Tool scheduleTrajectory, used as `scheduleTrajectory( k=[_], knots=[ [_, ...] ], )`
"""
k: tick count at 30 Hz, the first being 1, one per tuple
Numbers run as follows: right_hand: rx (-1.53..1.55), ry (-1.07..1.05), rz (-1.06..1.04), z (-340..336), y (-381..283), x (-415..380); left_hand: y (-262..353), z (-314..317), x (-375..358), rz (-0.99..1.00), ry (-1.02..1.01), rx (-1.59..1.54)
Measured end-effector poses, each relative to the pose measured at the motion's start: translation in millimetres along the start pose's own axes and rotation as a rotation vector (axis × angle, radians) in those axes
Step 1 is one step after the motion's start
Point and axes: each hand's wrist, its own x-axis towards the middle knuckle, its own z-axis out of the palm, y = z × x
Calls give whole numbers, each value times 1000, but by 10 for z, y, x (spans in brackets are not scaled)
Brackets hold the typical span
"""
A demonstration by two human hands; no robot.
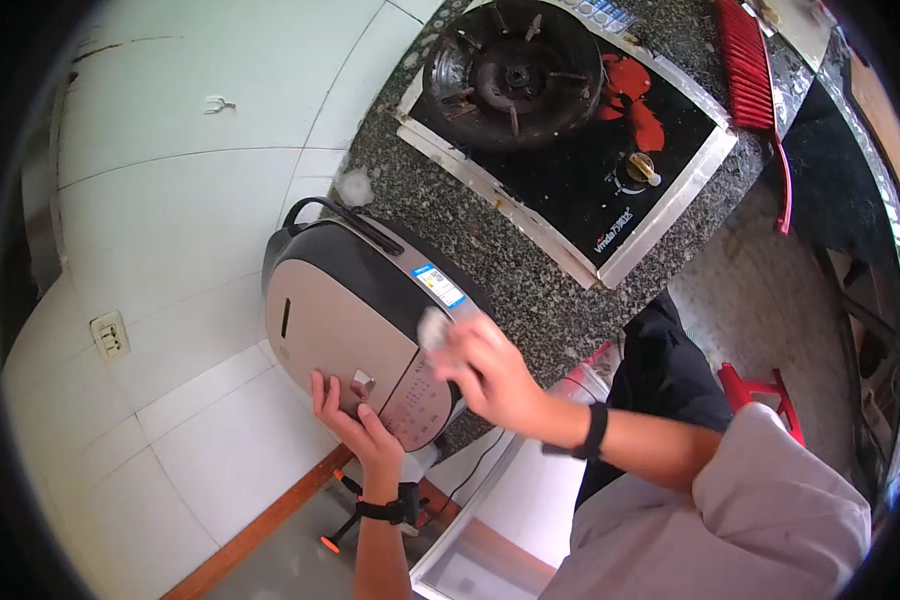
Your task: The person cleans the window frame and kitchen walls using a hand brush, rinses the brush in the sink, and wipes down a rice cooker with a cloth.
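Observation:
A rice cooker [345, 310] with a beige lid, dark sides and a carrying handle stands at the counter's edge near the wall. My left hand [360, 425] lies spread on its front, fingers around the small silver button [363, 383] and the thumb near the printed control panel [415, 402]. Pinched in my right hand [485, 370] is a crumpled white cloth [433, 330], slightly blurred, at the cooker's side edge. Just above it sits a blue-and-white label [439, 286].
A gas stove [570, 190] with a black burner is set in the granite counter [480, 250]. A red brush [750, 80] lies beyond it. White tiles [200, 220] with a socket [110, 335] line the wall. A red stool [765, 390] stands on the floor.

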Motion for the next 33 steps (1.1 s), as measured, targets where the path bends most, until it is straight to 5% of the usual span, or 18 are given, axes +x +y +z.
scheduleTrajectory(
  k=[4, 9, 11, 12, 13, 14, 15, 19, 24, 25, 26, 29, 33],
  knots=[
    [88, 19, 85, -130, 130, -512, -4, 19, 1, 19, 0, -1],
    [134, 65, 318, -250, 461, 56, 102, -30, -44, -31, -25, 42],
    [120, -49, 263, -286, 739, 417, 11, 46, -103, -345, 165, 173],
    [137, -89, 315, -245, 824, 581, 0, 180, -89, -657, 395, -333],
    [110, -135, 269, -138, 1029, 748, -37, 199, -49, -642, 382, -337],
    [84, -184, 341, -76, 1076, 956, -85, 179, -81, -873, 365, -551],
    [31, -123, 176, 150, 1372, 1099, -128, 158, -121, -1110, 343, -760],
    [50, -194, 113, 579, 1741, 1559, -305, 132, -105, -967, 240, -500],
    [167, -315, 179, 22, 1307, 1248, -599, 23, 40, -932, 181, -310],
    [82, -495, 299, -260, 987, 1161, -648, 10, 22, -943, 184, -318],
    [93, -383, 57, -304, 982, 899, -715, 9, -1, -936, 178, -335],
    [53, -443, 194, -579, 557, 564, -593, 14, 56, -937, 164, -316],
    [145, -388, 65, -152, 1028, 1094, -593, 21, 66, -938, 192, -260]
  ],
)
